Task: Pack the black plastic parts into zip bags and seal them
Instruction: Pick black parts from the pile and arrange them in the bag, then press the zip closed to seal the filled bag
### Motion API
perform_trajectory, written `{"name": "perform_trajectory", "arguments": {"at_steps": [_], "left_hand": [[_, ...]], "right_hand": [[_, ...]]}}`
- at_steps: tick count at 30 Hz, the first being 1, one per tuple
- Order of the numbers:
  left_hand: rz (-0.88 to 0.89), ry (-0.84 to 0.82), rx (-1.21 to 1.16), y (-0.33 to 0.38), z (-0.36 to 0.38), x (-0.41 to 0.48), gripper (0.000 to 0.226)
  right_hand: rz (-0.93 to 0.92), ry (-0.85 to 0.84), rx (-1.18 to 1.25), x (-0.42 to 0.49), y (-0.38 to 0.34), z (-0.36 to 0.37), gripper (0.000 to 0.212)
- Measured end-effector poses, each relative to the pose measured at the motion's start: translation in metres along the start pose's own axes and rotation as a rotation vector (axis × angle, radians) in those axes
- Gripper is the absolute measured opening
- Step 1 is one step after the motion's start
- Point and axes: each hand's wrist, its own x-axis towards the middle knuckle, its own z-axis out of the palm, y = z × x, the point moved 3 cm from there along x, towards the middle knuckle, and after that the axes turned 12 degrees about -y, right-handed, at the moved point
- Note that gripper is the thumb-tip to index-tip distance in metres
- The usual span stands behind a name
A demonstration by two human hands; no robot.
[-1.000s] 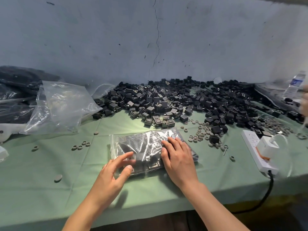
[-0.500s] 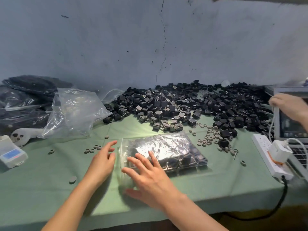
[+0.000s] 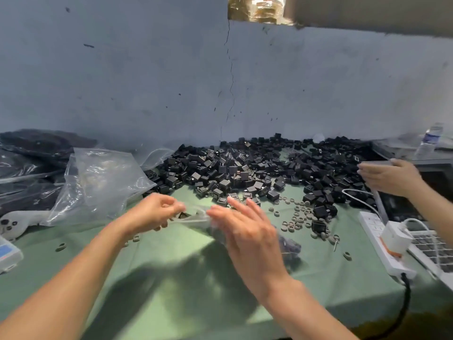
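A filled clear zip bag [image 3: 288, 244] of black parts is lifted off the green table cloth [image 3: 186, 285], blurred by motion. My left hand [image 3: 152, 212] pinches the bag's top edge [image 3: 193, 215] with closed fingers. My right hand [image 3: 247, 236] is against the bag with fingers spread and covers most of it; whether it grips is unclear. A large heap of loose black plastic parts [image 3: 245, 173] lies behind, along the wall.
Empty clear bags [image 3: 98, 182] and dark filled bags [image 3: 27, 168] lie at left, with a white controller [image 3: 14, 223] and a small scale [image 3: 7, 256]. Grey rings [image 3: 299, 217] are scattered right of centre. A power strip [image 3: 384, 244], laptop [image 3: 431, 249], another person's hand [image 3: 389, 177] and a water bottle [image 3: 429, 141] are at right.
The bag lay flat under my hands; now its top edge is raised off the cloth, my left hand has closed on it, and my right hand has moved up against it.
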Motion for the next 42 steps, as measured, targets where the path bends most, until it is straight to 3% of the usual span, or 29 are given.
{"name": "perform_trajectory", "arguments": {"at_steps": [4, 6, 8, 11, 13, 15, 17, 20, 24, 26, 28, 32, 35, 38, 40, 42], "left_hand": [[0.131, 0.046, 0.124, 0.094, -0.089, -0.012, 0.034], [0.097, 0.123, 0.152, 0.134, -0.121, -0.006, 0.034], [0.0, 0.133, 0.235, 0.163, -0.135, 0.001, 0.027], [-0.088, 0.091, 0.265, 0.183, -0.138, 0.003, 0.018], [-0.059, 0.183, 0.203, 0.186, -0.145, 0.001, 0.016], [0.023, 0.366, 0.132, 0.182, -0.151, -0.005, 0.017], [0.099, 0.522, 0.047, 0.166, -0.144, -0.014, 0.02], [0.108, 0.601, -0.109, 0.104, -0.092, -0.027, 0.013], [-0.022, 0.495, -0.242, 0.008, 0.024, -0.042, 0.008], [-0.095, 0.441, -0.325, -0.03, 0.076, -0.057, 0.012], [-0.112, 0.405, -0.386, -0.054, 0.107, -0.073, 0.012], [-0.1, 0.306, -0.456, -0.061, 0.116, -0.089, 0.007], [-0.221, 0.202, -0.741, -0.053, 0.113, -0.091, 0.005], [-0.328, 0.164, -0.855, -0.047, 0.106, -0.089, 0.022], [-0.355, 0.09, -0.826, -0.046, 0.105, -0.088, 0.031], [-0.376, 0.041, -0.821, -0.048, 0.105, -0.089, 0.031]], "right_hand": [[0.089, 0.168, 0.218, 0.065, 0.037, -0.091, 0.025], [0.224, 0.15, 0.446, 0.101, 0.063, -0.112, 0.024], [0.411, -0.009, 0.516, 0.125, 0.089, -0.107, 0.028], [0.56, -0.325, 0.398, 0.141, 0.108, -0.082, 0.027], [0.542, -0.318, 0.391, 0.155, 0.109, -0.079, 0.023], [0.495, -0.165, 0.468, 0.169, 0.107, -0.087, 0.013], [0.423, -0.059, 0.395, 0.168, 0.103, -0.087, 0.026], [0.39, -0.092, 0.245, 0.128, 0.096, -0.053, 0.012], [0.543, -0.269, 0.347, 0.028, 0.096, 0.016, 0.015], [0.443, -0.389, 0.128, -0.025, 0.093, 0.042, 0.006], [0.365, -0.425, -0.008, -0.064, 0.092, 0.056, 0.015], [0.386, -0.423, -0.02, -0.077, 0.092, 0.059, 0.016], [0.425, -0.468, 0.052, -0.078, 0.088, 0.059, 0.021], [0.499, -0.491, 0.095, -0.078, 0.078, 0.059, 0.027], [0.534, -0.352, 0.196, -0.077, 0.056, 0.054, 0.031], [0.619, -0.238, 0.46, -0.077, 0.026, 0.054, 0.023]]}}
